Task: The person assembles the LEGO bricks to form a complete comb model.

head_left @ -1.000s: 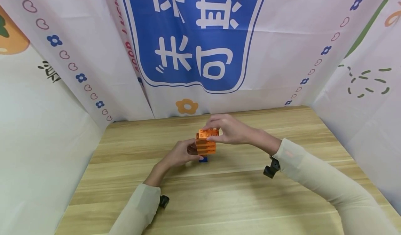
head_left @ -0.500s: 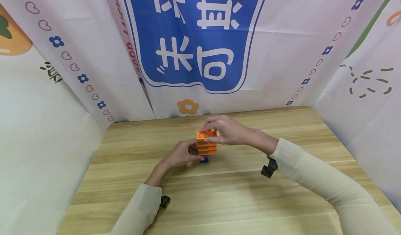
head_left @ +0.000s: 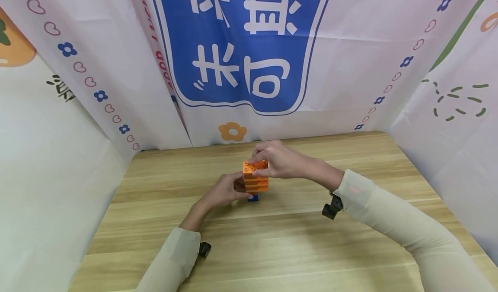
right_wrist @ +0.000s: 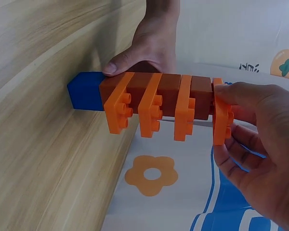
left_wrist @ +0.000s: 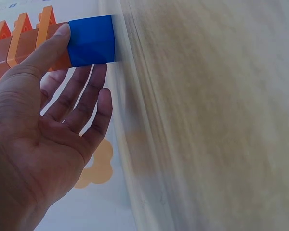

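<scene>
A tower of toy building bricks stands upright on the table: a blue brick (right_wrist: 86, 92) at the bottom, then brown bricks (right_wrist: 171, 95) alternating with thin orange plates (right_wrist: 145, 113) that jut out to one side. My left hand (head_left: 225, 190) grips the tower low down, its thumb near the seam between the blue brick and the brown one above. At the top, my right hand (head_left: 285, 160) pinches the uppermost orange plate (right_wrist: 218, 125) between thumb and fingers. That plate lies over the top brown brick, with a thin dark line at their joint in the right wrist view.
The wooden table (head_left: 311, 240) reaches to a white printed cloth (head_left: 342, 88) hung behind and along both sides. An orange flower (head_left: 232, 132) is printed on it, close behind the tower. Small black cameras (head_left: 332, 207) sit at the wrists.
The uppermost orange plate has shifted slightly left and lower, now lining up with the plates beneath. My right hand has moved left with it; my left hand has kept its grip.
</scene>
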A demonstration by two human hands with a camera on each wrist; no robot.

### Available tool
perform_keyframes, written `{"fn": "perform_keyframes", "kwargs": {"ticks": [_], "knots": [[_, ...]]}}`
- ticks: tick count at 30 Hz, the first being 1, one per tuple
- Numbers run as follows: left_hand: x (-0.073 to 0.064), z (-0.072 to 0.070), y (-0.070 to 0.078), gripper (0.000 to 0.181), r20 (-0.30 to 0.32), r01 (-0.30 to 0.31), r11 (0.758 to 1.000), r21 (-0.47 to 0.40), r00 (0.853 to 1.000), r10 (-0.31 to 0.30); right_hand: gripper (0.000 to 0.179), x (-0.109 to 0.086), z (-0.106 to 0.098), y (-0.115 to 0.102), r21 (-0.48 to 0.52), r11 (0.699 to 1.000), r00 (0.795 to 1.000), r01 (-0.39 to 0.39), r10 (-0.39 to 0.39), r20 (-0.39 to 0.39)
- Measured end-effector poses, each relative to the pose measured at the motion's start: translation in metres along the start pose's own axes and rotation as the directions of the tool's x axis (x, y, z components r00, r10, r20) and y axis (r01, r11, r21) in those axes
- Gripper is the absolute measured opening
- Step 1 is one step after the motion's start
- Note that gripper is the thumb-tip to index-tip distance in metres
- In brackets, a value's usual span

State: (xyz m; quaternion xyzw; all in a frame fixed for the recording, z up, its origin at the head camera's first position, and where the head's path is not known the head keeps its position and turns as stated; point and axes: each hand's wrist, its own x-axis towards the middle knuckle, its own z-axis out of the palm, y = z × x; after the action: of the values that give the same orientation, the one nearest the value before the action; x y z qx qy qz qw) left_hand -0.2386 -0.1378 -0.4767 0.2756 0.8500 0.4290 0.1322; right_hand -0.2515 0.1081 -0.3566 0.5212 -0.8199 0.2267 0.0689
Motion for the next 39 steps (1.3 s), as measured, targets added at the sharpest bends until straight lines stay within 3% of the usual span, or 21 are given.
{"fn": "perform_keyframes", "kwargs": {"ticks": [16, 24, 39], "knots": [[0.003, -0.001, -0.002, 0.048, -0.005, -0.004, 1.0, 0.012, 1.0, 0.004, 0.025, 0.005, -0.004, -0.008, 0.05, 0.991, 0.991, -0.123, 0.12, 0.066], [0.004, -0.001, -0.004, 0.047, 0.003, -0.017, 1.0, 0.026, 1.0, 0.017, 0.029, 0.006, -0.005, -0.013, 0.002, 0.982, 0.975, -0.188, 0.187, 0.12], [0.003, -0.001, -0.003, 0.049, 0.005, -0.01, 1.0, 0.013, 1.0, 0.01, 0.028, -0.008, 0.012, -0.008, 0.022, 0.99, 0.989, -0.14, 0.14, -0.039]]}}
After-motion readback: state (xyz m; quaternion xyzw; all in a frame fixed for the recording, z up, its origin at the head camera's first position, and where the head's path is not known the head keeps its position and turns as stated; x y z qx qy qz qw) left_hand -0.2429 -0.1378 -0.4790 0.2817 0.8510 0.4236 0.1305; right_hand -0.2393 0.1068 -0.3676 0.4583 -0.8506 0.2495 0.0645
